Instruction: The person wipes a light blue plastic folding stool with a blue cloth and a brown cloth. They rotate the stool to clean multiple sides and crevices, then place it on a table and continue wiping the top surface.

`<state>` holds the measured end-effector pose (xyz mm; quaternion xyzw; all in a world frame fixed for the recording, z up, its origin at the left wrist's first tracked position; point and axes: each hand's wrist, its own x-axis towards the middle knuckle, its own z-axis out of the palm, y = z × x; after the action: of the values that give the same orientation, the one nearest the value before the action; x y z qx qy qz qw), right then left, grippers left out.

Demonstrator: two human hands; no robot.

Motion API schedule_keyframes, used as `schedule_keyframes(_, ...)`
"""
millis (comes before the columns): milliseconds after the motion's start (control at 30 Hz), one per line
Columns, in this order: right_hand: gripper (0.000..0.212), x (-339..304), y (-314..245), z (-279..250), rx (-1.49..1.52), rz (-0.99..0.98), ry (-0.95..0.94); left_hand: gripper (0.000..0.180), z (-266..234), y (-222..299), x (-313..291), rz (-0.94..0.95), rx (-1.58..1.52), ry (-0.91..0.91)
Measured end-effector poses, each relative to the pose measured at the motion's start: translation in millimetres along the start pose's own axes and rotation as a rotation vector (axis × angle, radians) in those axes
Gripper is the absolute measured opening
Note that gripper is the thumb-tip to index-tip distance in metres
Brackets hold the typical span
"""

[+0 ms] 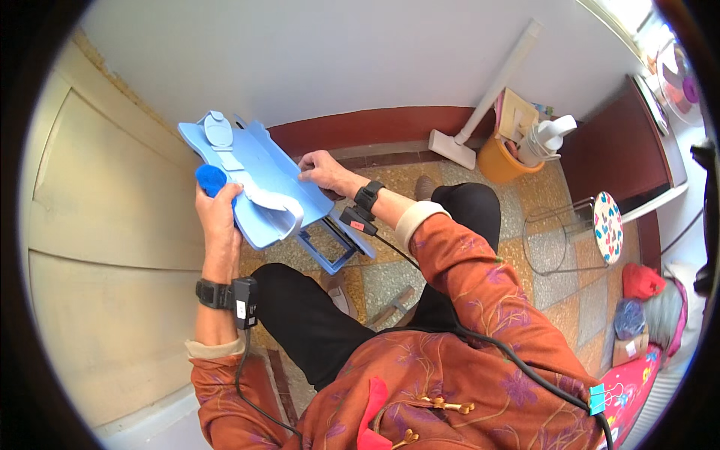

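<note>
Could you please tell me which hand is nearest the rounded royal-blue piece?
The left hand: the rounded royal-blue piece is right by its thumb, whereas the right hand is at the opposite edge of the light-blue panel.

Looked like a home to me: heart-patterned stool (607, 228) at 3 o'clock, fan (677, 84) and orange bin (496, 163) at 2, flowered pink fabric (632, 381) at 4.

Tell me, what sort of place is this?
Probably a room in someone's home: a stool with a heart-patterned seat, an orange bin and, beside it, a white long-handled floor cleaner all suggest a household.
</note>
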<state>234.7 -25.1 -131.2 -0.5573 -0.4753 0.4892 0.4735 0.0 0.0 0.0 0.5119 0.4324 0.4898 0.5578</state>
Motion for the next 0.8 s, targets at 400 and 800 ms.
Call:
schedule_keyframes(400,0.027,-52.5,25.2,-11.1,-0.097,-0.064,0.145,0.055,19.9,-21.7,-30.2,-0.047,-0.017,-0.046)
schedule_keyframes(800,0.024,-89.8,8.8,14.5,-0.611,-0.046,0.347,0.058,21.9,-26.0,-31.8,-0.143,-0.076,-0.095)
